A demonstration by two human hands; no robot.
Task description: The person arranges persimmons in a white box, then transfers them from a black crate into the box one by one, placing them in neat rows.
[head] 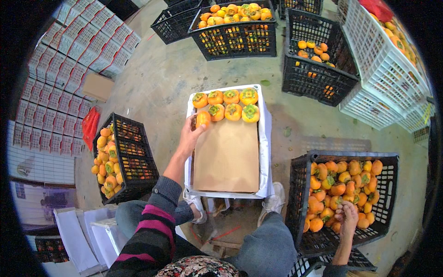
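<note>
My left hand (192,131) grips an orange persimmon (203,119) at the left end of the second row in a white paper-lined box (262,145). Several persimmons (233,112) with green calyxes stand in two rows across the box's far end. Bare brown cardboard (226,159) covers the near part. On the right, my right hand (347,215) is over a black plastic crate (387,194) of loose persimmons (338,189). Its fingers are bent beside one fruit; whether they hold it is unclear.
Another black crate of persimmons (136,155) stands at left, near stacked white red-edged boxes (69,52). Farther back are a full black crate (235,38), a partly filled one (320,74) and stacked white crates (377,69). White sheets (78,239) lie at lower left.
</note>
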